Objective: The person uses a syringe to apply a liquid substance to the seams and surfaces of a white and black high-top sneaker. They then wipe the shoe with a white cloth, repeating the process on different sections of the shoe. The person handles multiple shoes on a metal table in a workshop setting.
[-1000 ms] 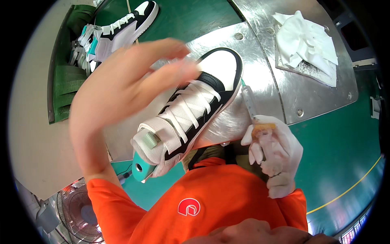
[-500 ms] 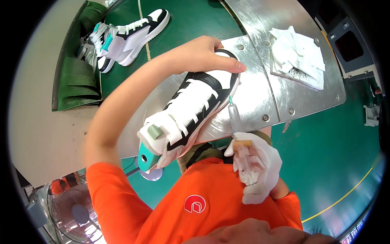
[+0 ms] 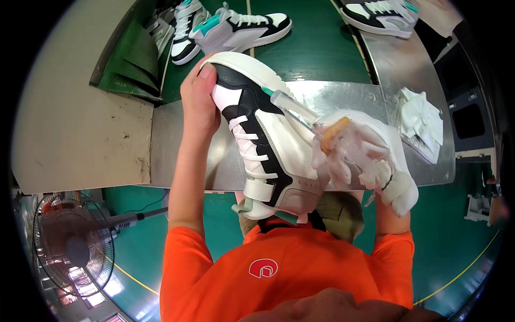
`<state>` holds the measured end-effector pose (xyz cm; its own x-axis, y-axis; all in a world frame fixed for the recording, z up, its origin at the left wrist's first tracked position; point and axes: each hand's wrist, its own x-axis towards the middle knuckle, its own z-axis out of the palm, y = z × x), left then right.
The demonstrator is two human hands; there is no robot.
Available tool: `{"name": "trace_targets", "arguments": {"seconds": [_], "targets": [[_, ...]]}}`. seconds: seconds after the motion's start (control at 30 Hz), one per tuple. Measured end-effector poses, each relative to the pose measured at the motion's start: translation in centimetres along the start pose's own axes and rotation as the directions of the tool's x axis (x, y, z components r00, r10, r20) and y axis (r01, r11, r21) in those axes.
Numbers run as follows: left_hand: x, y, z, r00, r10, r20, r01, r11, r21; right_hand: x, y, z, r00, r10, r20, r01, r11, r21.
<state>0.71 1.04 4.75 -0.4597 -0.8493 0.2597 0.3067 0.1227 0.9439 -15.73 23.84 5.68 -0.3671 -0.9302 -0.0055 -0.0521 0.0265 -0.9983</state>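
Observation:
A white and black high-top sneaker (image 3: 252,139) is tilted in front of me, its toe away from me and its side and sole edge turned up to the right. My left hand (image 3: 201,96) is closed round the toe, thumb on the black toe edge. In a white fabric glove, my right hand (image 3: 365,153) grips a clear syringe (image 3: 294,110) with a green tip. That tip is at the seam between the black upper and the white sole; whether it touches, I cannot tell. The fingers partly hide the syringe's rear end.
Under the sneaker is a metal worktop (image 3: 354,96). White cloths (image 3: 421,121) lie on it at the right. Beyond runs a green belt (image 3: 316,59) with other sneakers (image 3: 241,29), beside a green flap curtain (image 3: 129,59). A fan (image 3: 75,247) stands at lower left.
The sneaker has been rolled so its side faces up. My left hand has moved to the toe's left side. My right hand has risen, with the syringe tip now along the sole edge.

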Motion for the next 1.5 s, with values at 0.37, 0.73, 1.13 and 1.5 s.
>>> {"name": "trace_targets", "arguments": {"seconds": [0.37, 0.73, 1.13, 1.5], "targets": [[-1.6, -4.6, -3.4, 0.952, -0.248, -0.179, 0.228, 0.966, -0.125, 3.3, 5.2, -1.9, 0.851, -0.013, 0.526, -0.423, 0.578, 0.698], [-1.3, -4.8, -3.7, 0.951, -0.268, -0.156, 0.251, 0.961, -0.117, 3.9, 5.8, -2.6, 0.839, -0.092, 0.536, -0.375, 0.615, 0.693], [-1.4, -4.9, -3.6, 0.945, -0.279, -0.171, 0.254, 0.955, -0.15, 2.9, 5.4, -2.8, 0.848, -0.117, 0.517, -0.321, 0.663, 0.676], [-1.6, -4.6, -3.5, 0.935, -0.308, -0.174, 0.266, 0.937, -0.227, 2.9, 5.1, -2.7, 0.841, -0.128, 0.527, -0.295, 0.708, 0.642]]}}
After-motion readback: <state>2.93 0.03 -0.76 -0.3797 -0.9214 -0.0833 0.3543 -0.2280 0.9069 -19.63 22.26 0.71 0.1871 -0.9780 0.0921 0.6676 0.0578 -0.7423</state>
